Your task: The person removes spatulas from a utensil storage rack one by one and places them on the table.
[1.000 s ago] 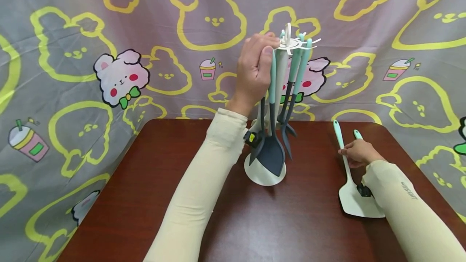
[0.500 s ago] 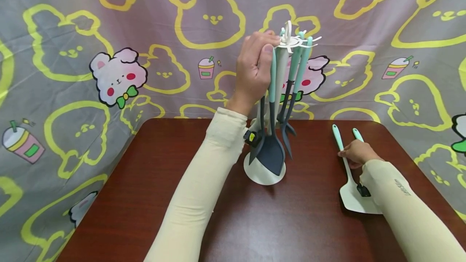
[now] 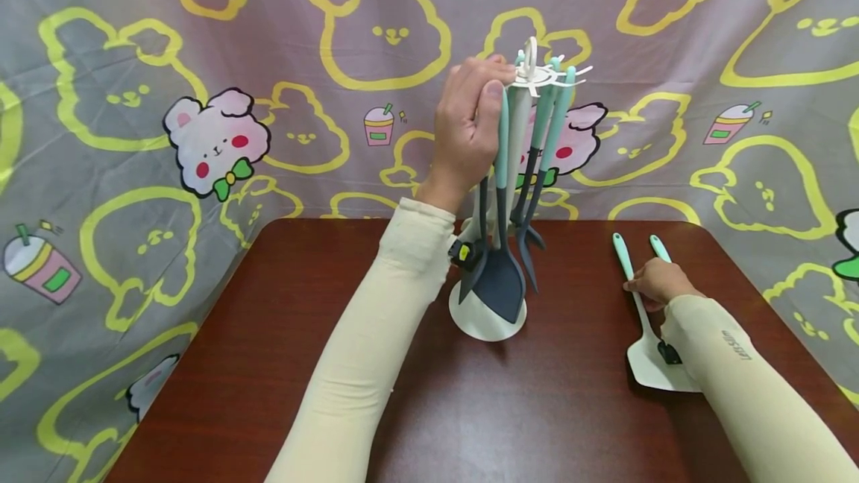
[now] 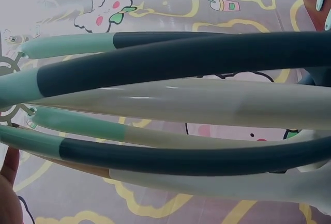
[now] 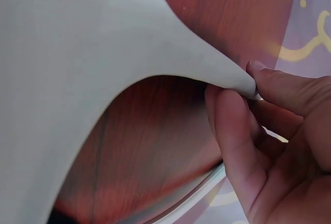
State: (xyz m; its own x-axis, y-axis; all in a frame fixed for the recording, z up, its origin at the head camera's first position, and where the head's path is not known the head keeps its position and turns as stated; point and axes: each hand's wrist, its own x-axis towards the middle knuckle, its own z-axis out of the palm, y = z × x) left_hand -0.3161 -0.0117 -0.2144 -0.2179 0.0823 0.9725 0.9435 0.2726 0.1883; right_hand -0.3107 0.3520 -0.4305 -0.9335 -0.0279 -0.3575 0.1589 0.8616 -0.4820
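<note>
while a grey cloth (image 3: 268, 47) with yellow outlines hangs behind, a red-brown table (image 3: 288, 319) spans the view. left of centre, a pale sleeve (image 3: 362, 334) reaches up to the left hand (image 3: 466, 118). its fingers bend over the top of a white utensil stand (image 3: 537, 77), tips partly hidden, the thumb against the mint handle of a dark turner (image 3: 499, 285). other mint-handled utensils hang head down around the pole, above a round white base (image 3: 485, 325). well apart, at the right, a pale spatula (image 3: 651, 367) lies on or just above the table, broad head toward the person. the right hand (image 3: 661, 282) pinches its shaft, thumb and fingertips narrowly apart on opposite sides. just beyond, a second mint handle (image 3: 660, 247) shows, partly hidden.
</note>
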